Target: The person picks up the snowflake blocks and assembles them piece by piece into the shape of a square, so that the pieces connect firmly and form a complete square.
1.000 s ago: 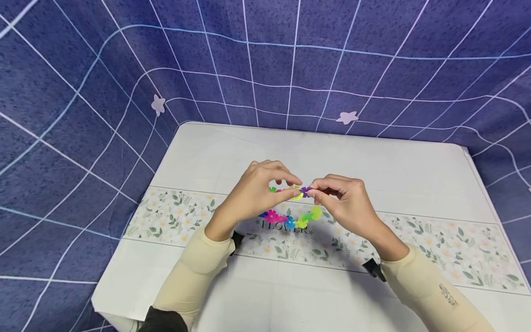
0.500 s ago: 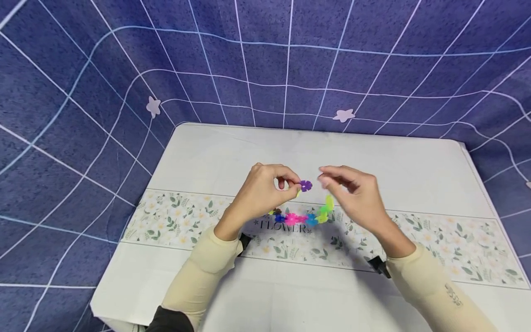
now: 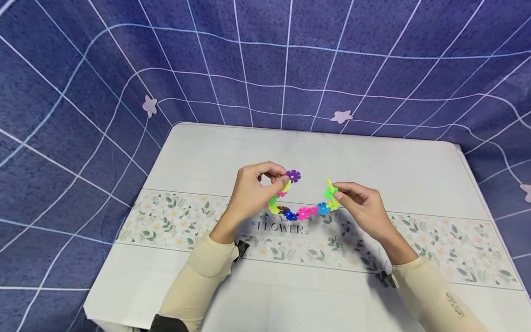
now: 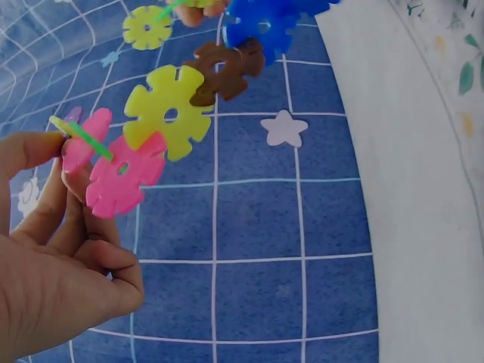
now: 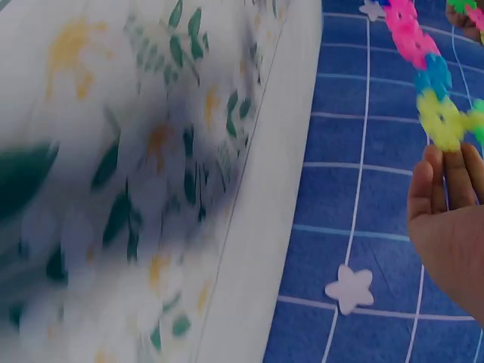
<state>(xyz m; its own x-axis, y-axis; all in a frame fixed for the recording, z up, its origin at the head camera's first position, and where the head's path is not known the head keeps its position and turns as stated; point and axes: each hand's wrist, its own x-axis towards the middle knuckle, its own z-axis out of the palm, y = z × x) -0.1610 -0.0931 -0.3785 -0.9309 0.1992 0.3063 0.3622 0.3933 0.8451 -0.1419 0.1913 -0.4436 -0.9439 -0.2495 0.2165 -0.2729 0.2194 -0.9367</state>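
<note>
A chain of slotted plastic flower discs hangs in a U between the hands, its pink discs (image 3: 303,213) near the bottom of the curve. My left hand (image 3: 253,189) pinches one end by a yellow disc, where a purple disc (image 3: 293,176) sticks out past the fingertips. At the other end, my right hand (image 3: 365,210) holds the chain between thumb and fingers around a green disc (image 3: 330,192). In the left wrist view, a brown disc (image 4: 204,87) links a yellow disc (image 4: 147,113) to a blue one (image 4: 246,21). The two ends stand apart.
Beneath the hands lies a white table cover (image 3: 265,286) with a floral band (image 3: 166,216) and printed lettering. A blue curtain (image 3: 265,69) with pale grid lines and stars rises behind and at the sides.
My right hand has let go of the purple disc, moved right and taken hold of the chain's other end. My left hand has shifted slightly left with the purple end.
</note>
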